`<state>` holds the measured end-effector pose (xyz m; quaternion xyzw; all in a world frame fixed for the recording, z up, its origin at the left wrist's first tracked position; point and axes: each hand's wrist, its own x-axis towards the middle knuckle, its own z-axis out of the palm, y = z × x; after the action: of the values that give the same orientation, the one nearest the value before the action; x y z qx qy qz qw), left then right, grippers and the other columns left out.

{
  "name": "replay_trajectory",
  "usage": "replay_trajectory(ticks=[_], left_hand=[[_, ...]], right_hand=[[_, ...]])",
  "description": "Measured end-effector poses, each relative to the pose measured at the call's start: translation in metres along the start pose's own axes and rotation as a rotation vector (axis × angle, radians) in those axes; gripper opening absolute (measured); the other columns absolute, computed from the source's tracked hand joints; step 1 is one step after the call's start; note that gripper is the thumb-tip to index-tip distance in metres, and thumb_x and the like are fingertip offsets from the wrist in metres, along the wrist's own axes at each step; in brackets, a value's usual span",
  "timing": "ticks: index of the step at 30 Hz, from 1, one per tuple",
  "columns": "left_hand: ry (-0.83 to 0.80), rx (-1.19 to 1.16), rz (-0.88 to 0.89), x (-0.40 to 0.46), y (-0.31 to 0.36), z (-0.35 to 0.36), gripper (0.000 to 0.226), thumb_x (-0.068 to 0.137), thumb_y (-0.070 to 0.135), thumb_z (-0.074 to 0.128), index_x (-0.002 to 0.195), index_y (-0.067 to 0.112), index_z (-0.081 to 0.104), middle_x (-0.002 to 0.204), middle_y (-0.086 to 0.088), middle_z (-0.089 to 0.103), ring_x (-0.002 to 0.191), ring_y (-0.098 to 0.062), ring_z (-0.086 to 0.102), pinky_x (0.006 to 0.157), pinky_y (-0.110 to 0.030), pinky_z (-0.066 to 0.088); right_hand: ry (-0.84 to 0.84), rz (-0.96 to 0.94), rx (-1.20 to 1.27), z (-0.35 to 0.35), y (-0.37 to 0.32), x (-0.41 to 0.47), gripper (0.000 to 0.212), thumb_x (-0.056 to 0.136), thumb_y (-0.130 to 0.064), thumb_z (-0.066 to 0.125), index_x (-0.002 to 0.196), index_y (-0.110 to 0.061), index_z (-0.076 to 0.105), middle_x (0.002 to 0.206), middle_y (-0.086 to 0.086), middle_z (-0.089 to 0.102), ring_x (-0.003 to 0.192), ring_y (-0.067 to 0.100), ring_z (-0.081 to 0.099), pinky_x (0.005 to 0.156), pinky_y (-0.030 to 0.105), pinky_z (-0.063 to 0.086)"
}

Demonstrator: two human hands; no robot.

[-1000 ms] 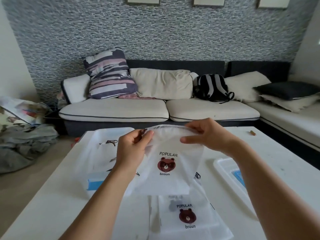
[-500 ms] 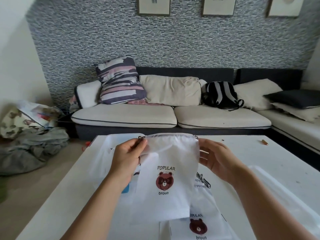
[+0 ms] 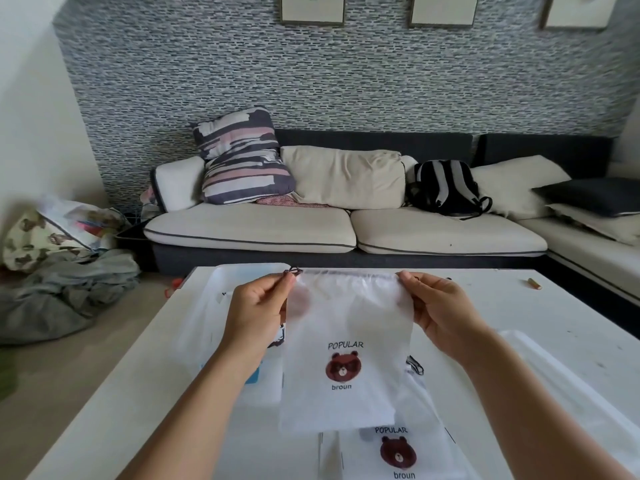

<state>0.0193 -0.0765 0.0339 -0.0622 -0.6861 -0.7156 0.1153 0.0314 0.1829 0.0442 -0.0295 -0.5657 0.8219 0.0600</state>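
Note:
A translucent white drawstring bag printed with "POPULAR", a brown bear face and "broun" hangs flat above the white table. My left hand pinches its top left corner at the dark drawstring. My right hand pinches the top right corner. The top edge is stretched straight between them. A second bag of the same kind lies on the table below it.
More clear bags and a blue item lie under my left arm. A clear plastic tray sits at the right. A small brown stick lies far right on the table. A sofa with cushions and a backpack stands behind.
The bag's mouth was open and rounded; my hands have moved apart and pulled the top edge flat and straight. The camera has tilted upward.

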Motion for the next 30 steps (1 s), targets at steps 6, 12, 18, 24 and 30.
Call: replay_trajectory(ticks=[6,12,18,24,30], left_hand=[[0.02,-0.075,-0.075,-0.006,0.004,0.006,0.013,0.093,0.037,0.066,0.094,0.031,0.078,0.089,0.006,0.075,0.078,-0.018,0.057,0.066,-0.029,0.043],[0.092,-0.191,-0.1,-0.01,0.006,0.02,0.017,0.096,0.026,0.064,0.09,0.018,0.078,0.09,-0.001,0.07,0.057,-0.008,0.066,0.052,-0.018,0.053],[0.271,-0.258,-0.241,0.005,0.0,0.01,0.033,0.101,0.035,0.054,0.08,0.022,0.075,0.092,0.003,0.077,0.106,-0.024,0.067,0.094,-0.04,0.055],[0.354,-0.302,-0.309,0.014,0.002,-0.005,0.029,0.103,0.031,0.044,0.084,0.017,0.061,0.074,0.001,0.077,0.09,-0.023,0.069,0.103,-0.044,0.049],[0.363,-0.591,-0.326,0.019,0.004,-0.019,0.035,0.108,0.03,0.038,0.082,0.013,0.052,0.086,-0.009,0.068,0.087,-0.023,0.068,0.08,-0.033,0.055]], right_hand=[[0.085,-0.081,-0.097,0.009,-0.001,-0.005,0.014,0.095,-0.009,0.064,0.09,0.001,0.073,0.073,0.012,0.07,0.057,0.015,0.065,0.053,0.025,0.057],[0.012,-0.062,-0.233,0.014,-0.002,-0.01,0.015,0.093,-0.012,0.066,0.094,0.0,0.074,0.076,0.012,0.069,0.062,0.016,0.065,0.053,0.029,0.057],[-0.042,-0.026,-0.367,-0.007,-0.011,-0.008,0.016,0.091,-0.01,0.068,0.101,0.002,0.073,0.066,0.006,0.057,0.057,0.01,0.054,0.055,0.022,0.055],[-0.159,0.062,-0.508,-0.028,-0.018,-0.007,0.016,0.092,0.007,0.062,0.105,0.006,0.071,0.079,0.014,0.07,0.063,0.015,0.063,0.068,0.029,0.062],[-0.125,-0.025,-0.813,-0.035,-0.028,-0.009,0.024,0.096,-0.014,0.062,0.079,0.002,0.066,0.073,0.014,0.063,0.064,0.023,0.061,0.061,0.029,0.055]])
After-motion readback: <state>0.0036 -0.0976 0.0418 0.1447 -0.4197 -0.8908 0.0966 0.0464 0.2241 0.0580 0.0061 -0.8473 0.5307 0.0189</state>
